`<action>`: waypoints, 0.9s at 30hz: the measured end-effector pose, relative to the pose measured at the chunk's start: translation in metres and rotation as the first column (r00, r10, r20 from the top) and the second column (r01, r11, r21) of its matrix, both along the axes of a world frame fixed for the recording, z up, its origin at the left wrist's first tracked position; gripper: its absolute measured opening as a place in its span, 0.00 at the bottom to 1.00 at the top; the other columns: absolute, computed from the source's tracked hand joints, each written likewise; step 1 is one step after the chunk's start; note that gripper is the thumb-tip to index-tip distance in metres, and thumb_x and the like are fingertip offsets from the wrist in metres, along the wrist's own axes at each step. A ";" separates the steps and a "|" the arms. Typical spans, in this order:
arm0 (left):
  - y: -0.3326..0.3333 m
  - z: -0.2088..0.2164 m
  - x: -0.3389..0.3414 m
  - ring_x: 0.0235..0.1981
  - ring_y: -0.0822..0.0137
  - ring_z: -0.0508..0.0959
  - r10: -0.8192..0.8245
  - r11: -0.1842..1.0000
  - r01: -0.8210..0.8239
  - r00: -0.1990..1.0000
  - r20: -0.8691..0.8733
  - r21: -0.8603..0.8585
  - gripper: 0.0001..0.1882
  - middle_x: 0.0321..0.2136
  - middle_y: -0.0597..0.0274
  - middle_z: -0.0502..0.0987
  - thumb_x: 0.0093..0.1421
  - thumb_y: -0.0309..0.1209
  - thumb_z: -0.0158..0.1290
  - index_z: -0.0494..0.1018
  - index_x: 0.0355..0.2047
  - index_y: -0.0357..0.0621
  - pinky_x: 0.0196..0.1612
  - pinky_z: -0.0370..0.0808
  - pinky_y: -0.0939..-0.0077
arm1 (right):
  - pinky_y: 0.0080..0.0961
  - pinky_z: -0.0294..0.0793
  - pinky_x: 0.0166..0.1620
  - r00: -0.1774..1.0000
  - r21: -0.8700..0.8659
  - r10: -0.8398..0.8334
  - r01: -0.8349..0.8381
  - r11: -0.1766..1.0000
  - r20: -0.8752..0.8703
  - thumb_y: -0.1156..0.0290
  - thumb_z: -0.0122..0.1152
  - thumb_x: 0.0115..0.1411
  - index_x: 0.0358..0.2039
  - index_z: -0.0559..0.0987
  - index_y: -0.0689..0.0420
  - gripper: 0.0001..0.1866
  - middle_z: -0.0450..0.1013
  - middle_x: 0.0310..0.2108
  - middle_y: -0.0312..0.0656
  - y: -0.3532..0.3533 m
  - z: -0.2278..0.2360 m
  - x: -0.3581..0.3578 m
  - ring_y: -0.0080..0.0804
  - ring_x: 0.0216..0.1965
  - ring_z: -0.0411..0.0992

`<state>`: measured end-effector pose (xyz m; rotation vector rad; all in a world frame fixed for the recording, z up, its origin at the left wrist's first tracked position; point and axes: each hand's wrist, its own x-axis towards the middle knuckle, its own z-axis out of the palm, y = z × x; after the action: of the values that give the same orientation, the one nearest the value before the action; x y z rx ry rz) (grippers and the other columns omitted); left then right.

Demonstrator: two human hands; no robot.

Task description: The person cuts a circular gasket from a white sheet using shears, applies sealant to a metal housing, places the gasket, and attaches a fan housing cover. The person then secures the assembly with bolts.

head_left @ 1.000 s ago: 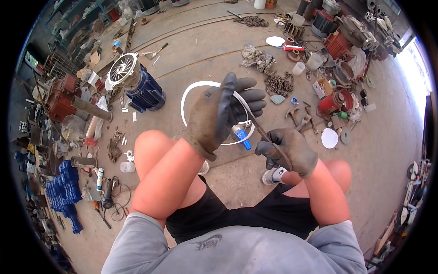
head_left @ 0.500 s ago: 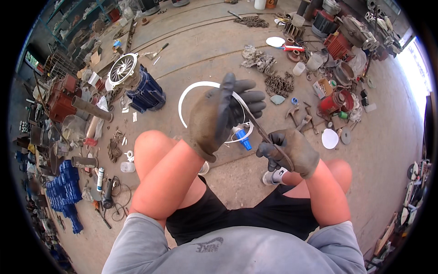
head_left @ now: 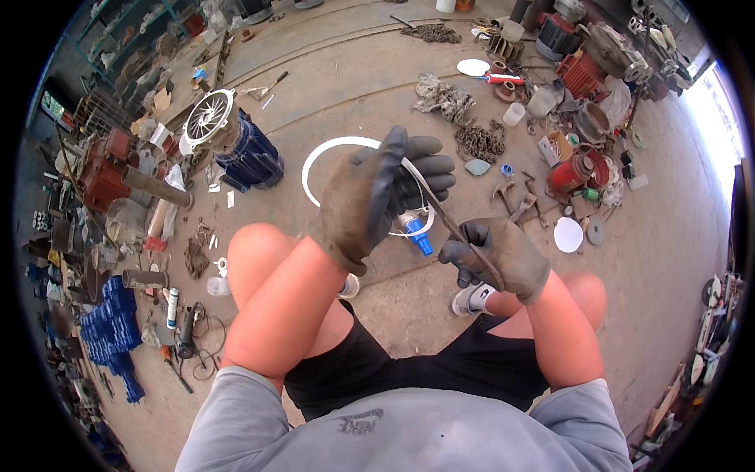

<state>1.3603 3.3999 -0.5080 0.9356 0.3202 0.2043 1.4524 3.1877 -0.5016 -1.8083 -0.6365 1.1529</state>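
My left hand (head_left: pixel 373 197), in a brown and black work glove, closes round a large white ring (head_left: pixel 316 157). The ring passes behind the thumb and palm, and a small lug shows on its lower part. My right hand (head_left: pixel 495 256), gloved alike, grips a long narrow dark strip (head_left: pixel 445 214), slanting up-left so that its far end meets the ring beside the left fingers. Its exact kind I cannot make out. Below the ring, partly seen through it, is a blue tapered piece (head_left: pixel 418 234) with a pale metallic top.
On the floor at left stand a blue motor (head_left: pixel 250 157) with a white finned end, an angle grinder (head_left: pixel 187 334) and stacked blue parts (head_left: pixel 110 326). To the right are hammers (head_left: pixel 523 206), a red cylindrical part (head_left: pixel 568 175), a white disc (head_left: pixel 568 234) and a chain (head_left: pixel 480 141).
The white ring and my left hand have shifted slightly left. My right hand and the dark strip have also moved slightly left; both grips stay the same.
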 end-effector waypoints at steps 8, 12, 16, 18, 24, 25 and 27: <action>0.003 -0.007 -0.001 0.47 0.50 0.87 -0.035 0.999 0.035 0.999 0.000 -0.001 0.32 0.47 0.40 0.84 0.79 0.49 0.45 0.71 0.59 0.25 0.53 0.86 0.57 | 0.22 0.72 0.25 0.993 -0.020 0.073 -0.071 0.997 0.091 0.45 0.75 0.64 0.36 0.84 0.64 0.28 0.77 0.22 0.35 0.000 0.001 0.003 0.20 0.22 0.76; 0.002 -0.008 0.000 0.47 0.50 0.87 -0.070 0.998 0.070 0.998 0.000 0.012 0.33 0.46 0.40 0.84 0.79 0.50 0.46 0.71 0.59 0.24 0.55 0.86 0.57 | 0.22 0.74 0.26 0.997 -0.009 0.035 -0.034 0.999 0.066 0.47 0.74 0.64 0.35 0.85 0.64 0.27 0.78 0.23 0.36 -0.005 -0.011 0.004 0.20 0.22 0.76; 0.002 -0.005 -0.003 0.47 0.50 0.87 -0.065 0.997 0.067 0.997 -0.049 0.046 0.33 0.48 0.39 0.83 0.79 0.50 0.46 0.71 0.59 0.24 0.55 0.85 0.58 | 0.23 0.75 0.28 0.988 -0.133 0.107 -0.091 0.987 0.113 0.55 0.74 0.64 0.36 0.86 0.64 0.20 0.78 0.23 0.35 -0.001 0.005 0.006 0.20 0.24 0.77; 0.003 -0.005 -0.002 0.49 0.49 0.86 -0.014 0.999 0.016 0.999 -0.033 0.036 0.33 0.49 0.39 0.83 0.79 0.50 0.45 0.71 0.60 0.24 0.56 0.85 0.58 | 0.23 0.75 0.29 0.987 -0.131 0.122 -0.108 0.985 0.106 0.58 0.75 0.63 0.36 0.86 0.64 0.19 0.79 0.24 0.37 -0.004 0.008 0.008 0.21 0.25 0.78; 0.027 -0.015 0.006 0.65 0.48 0.75 0.213 0.977 -0.212 0.976 0.042 -0.013 0.34 0.63 0.42 0.75 0.80 0.54 0.41 0.68 0.67 0.33 0.68 0.72 0.43 | 0.29 0.77 0.45 0.957 0.600 -0.289 0.220 0.769 0.018 0.47 0.59 0.71 0.50 0.81 0.65 0.28 0.83 0.34 0.44 -0.087 0.007 0.084 0.31 0.37 0.79; 0.026 -0.011 0.008 0.68 0.49 0.72 0.243 0.970 -0.241 0.969 0.049 -0.033 0.34 0.66 0.45 0.73 0.80 0.55 0.40 0.67 0.68 0.37 0.69 0.69 0.39 | 0.33 0.76 0.53 0.929 0.727 -0.340 0.334 0.599 -0.147 0.50 0.53 0.77 0.54 0.80 0.65 0.27 0.83 0.39 0.45 -0.116 -0.003 0.124 0.35 0.45 0.80; 0.041 -0.012 -0.001 0.75 0.51 0.62 0.300 0.953 -0.297 0.953 0.034 -0.058 0.33 0.72 0.54 0.66 0.79 0.57 0.38 0.66 0.72 0.48 0.70 0.62 0.31 | 0.36 0.74 0.63 0.863 0.823 -0.477 0.389 0.415 -0.168 0.54 0.46 0.81 0.59 0.78 0.64 0.25 0.82 0.50 0.45 -0.148 -0.003 0.155 0.39 0.55 0.78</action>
<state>1.3596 3.4409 -0.5198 0.8269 0.4258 0.4912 1.6076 3.0394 -0.5043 -1.0435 -0.5706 0.2580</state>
